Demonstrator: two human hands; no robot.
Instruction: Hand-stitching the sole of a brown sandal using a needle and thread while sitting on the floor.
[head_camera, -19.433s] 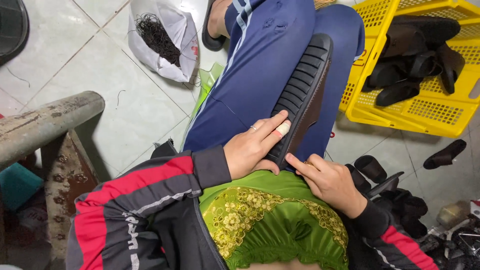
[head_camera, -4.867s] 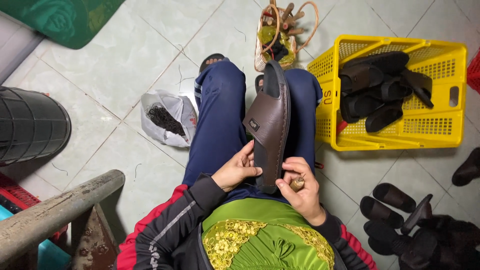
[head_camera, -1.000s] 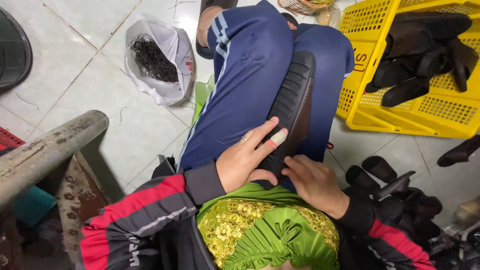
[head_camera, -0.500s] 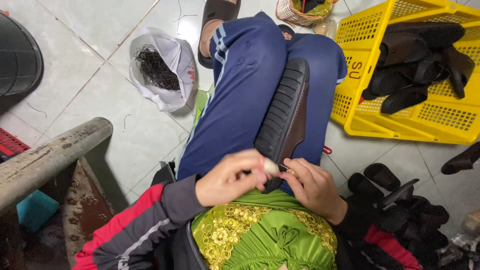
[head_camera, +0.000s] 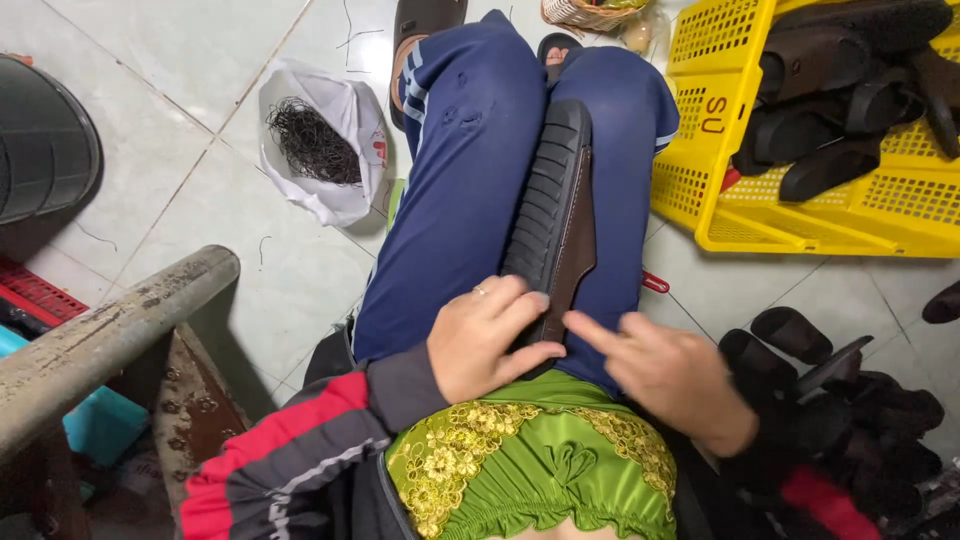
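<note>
The sandal (head_camera: 555, 215) stands on edge in the lap, wedged in the groove between the two blue trouser legs, ridged black sole toward the left thigh and brown upper toward the right. The left hand (head_camera: 487, 338) clamps its near end, fingers curled over the sole and the thumb tucked under, so it has a firm hold. The right hand (head_camera: 655, 365) sits just beside it, forefinger stretched out to touch the brown edge, the other fingers loosely bent; I cannot tell whether it holds anything small. As I see it, the sandal is only propped there, and a shift of either knee could let it roll flat or slide toward the feet; a hard push from that forefinger could also tip it against the left grip. The white plastic bag (head_camera: 320, 140) of dark thread scraps lies open on the tiles just left of the leg, easy to kick over. To the right, a yellow crate (head_camera: 760, 215) with perforated walls holds more dark sandals and has red lettering on its near wall. A loose heap of black sandals (head_camera: 860, 400) lies by the right elbow.
</note>
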